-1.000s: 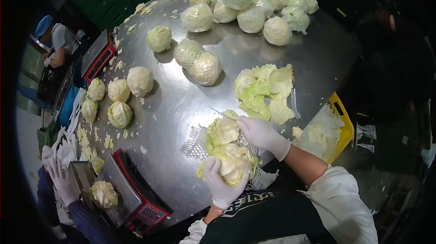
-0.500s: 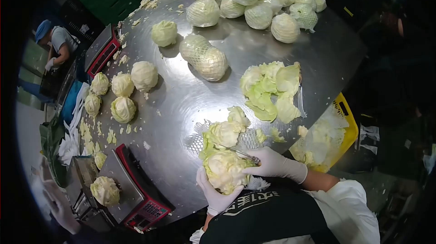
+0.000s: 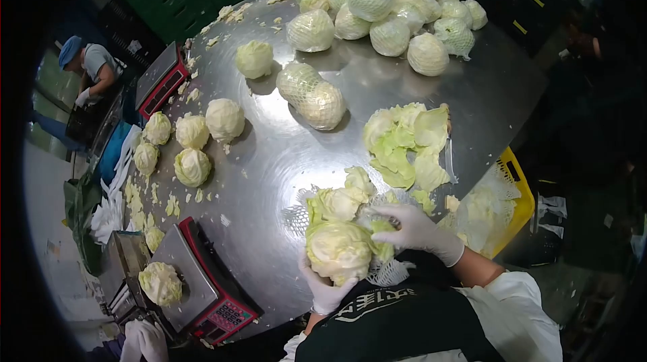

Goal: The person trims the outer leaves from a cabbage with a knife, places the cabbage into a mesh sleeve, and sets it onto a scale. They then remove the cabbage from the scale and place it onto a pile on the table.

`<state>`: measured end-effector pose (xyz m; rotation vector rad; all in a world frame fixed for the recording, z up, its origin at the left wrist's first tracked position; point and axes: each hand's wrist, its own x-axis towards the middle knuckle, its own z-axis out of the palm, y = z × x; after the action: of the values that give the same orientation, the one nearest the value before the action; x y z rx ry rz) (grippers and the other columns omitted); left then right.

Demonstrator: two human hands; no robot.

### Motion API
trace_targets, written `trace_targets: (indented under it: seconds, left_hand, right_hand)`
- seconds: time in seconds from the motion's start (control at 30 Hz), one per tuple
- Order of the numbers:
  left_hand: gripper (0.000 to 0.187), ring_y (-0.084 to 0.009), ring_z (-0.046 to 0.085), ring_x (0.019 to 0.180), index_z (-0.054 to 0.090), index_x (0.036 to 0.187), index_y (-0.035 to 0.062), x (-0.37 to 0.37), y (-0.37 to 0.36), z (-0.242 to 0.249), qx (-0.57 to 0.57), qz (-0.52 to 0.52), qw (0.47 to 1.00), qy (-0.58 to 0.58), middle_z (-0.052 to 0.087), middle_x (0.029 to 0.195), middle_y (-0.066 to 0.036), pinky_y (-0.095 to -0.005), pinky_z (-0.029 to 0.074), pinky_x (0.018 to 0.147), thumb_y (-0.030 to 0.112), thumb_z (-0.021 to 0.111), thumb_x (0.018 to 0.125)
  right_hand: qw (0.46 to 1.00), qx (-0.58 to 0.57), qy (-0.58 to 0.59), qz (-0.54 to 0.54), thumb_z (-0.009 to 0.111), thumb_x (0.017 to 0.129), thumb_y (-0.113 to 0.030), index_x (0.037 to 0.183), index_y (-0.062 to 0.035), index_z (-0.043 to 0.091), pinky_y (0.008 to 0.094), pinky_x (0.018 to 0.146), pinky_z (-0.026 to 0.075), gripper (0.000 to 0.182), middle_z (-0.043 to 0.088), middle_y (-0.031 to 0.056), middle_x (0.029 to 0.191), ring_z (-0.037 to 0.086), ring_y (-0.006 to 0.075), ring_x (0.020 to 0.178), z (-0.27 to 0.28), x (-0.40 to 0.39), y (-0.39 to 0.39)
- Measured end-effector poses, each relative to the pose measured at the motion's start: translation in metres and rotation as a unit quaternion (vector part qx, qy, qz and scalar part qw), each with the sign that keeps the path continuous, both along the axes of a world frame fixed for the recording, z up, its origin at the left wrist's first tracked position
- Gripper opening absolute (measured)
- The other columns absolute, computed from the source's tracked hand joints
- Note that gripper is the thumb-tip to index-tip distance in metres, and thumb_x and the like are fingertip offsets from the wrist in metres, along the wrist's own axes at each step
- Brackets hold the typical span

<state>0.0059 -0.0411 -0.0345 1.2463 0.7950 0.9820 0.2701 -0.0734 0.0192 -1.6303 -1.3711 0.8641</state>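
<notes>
My gloved left hand (image 3: pixel 325 288) is wrapped round the lower left side of a pale cabbage (image 3: pixel 338 251) at the table's near edge. On the cabbage's right, my gloved right hand (image 3: pixel 419 231) has its thumb and fingers closed round a loose green leaf (image 3: pixel 383 241). Part of a knife seems hidden at that hand; I cannot make it out. Loose leaves (image 3: pixel 342 202) and white foam netting (image 3: pixel 296 214) lie just beyond the cabbage. Further right, a leaf pile (image 3: pixel 404 138) rests beside another knife (image 3: pixel 450 156).
Netted cabbages (image 3: pixel 371 2) are heaped at the back. Bare cabbages (image 3: pixel 224 119) stand on the left of the steel table (image 3: pixel 269 173). A red scale (image 3: pixel 222 315) carries one cabbage. A yellow basket (image 3: pixel 515 207) is at right. Co-workers (image 3: pixel 98 66) are at the edges.
The knife blade across the leaves is no longer visible. My right hand has moved up slightly and onto a leaf. A co-worker's gloved hands at lower left have dropped lower and come together.
</notes>
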Motion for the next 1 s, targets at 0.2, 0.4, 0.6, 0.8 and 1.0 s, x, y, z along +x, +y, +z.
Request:
trace_targets:
  seconds: [0.2, 0.4, 0.6, 0.8, 1.0]
  left_hand:
    - [0.125, -0.0396, 0.039, 0.136, 0.019, 0.154, 0.0045, 0.027, 0.021, 0.034, 0.297, -0.03, 0.914, 0.275, 0.03, 0.148, -0.022, -0.0529, 0.033, 0.115, 0.034, 0.097, 0.061]
    - [0.106, -0.0469, 0.039, 0.132, 0.046, 0.144, 0.0073, 0.036, 0.026, 0.053, 0.37, -0.039, 0.853, 0.365, 0.044, 0.141, -0.02, -0.0599, 0.034, 0.111, 0.053, 0.093, 0.06]
    - [0.101, -0.0461, 0.04, 0.132, 0.048, 0.139, 0.0061, 0.028, 0.033, 0.059, 0.333, -0.04, 0.873, 0.354, 0.046, 0.139, -0.019, -0.0592, 0.035, 0.11, 0.051, 0.092, 0.061]
    - [0.096, -0.046, 0.043, 0.129, 0.048, 0.136, 0.005, 0.038, 0.028, 0.062, 0.346, -0.036, 0.853, 0.389, 0.049, 0.136, -0.02, -0.0594, 0.035, 0.11, 0.047, 0.092, 0.061]
    - [0.097, -0.0431, 0.043, 0.131, 0.05, 0.137, 0.0052, 0.035, 0.03, 0.066, 0.343, -0.027, 0.859, 0.38, 0.05, 0.136, -0.019, -0.0559, 0.034, 0.111, 0.042, 0.094, 0.058]
  right_hand:
    - [0.995, -0.013, -0.088, 0.047, 0.081, 0.08, -0.038, 0.123, -0.0048, 0.07, 0.0375, 0.079, 0.055, 0.055, 0.072, 0.0216, 0.096, 0.071, 0.0342, 0.085, 0.038, -0.003, 0.004]
    - [0.992, -0.023, -0.028, 0.118, 0.076, 0.085, -0.031, 0.104, -0.0037, 0.073, 0.0382, 0.064, 0.051, 0.034, 0.065, 0.0174, 0.075, 0.067, 0.0276, 0.068, 0.033, -0.005, 0.008]
    - [0.993, -0.092, 0.069, -0.007, 0.077, 0.086, -0.028, 0.095, -0.0018, 0.073, 0.0302, 0.062, 0.05, 0.029, 0.065, 0.0071, 0.071, 0.06, 0.0159, 0.062, 0.004, 0.02, 0.007]
    - [0.992, 0.033, -0.08, 0.09, 0.08, 0.08, -0.024, 0.109, -0.0039, 0.068, 0.0335, 0.065, 0.052, 0.037, 0.063, 0.0115, 0.075, 0.065, 0.0261, 0.067, 0.026, -0.022, 0.009]
    - [0.999, -0.001, 0.026, 0.038, 0.071, 0.088, -0.017, 0.097, -0.0008, 0.069, 0.0347, 0.062, 0.052, 0.019, 0.062, 0.0072, 0.069, 0.064, 0.0211, 0.064, 0.007, -0.008, 0.008]
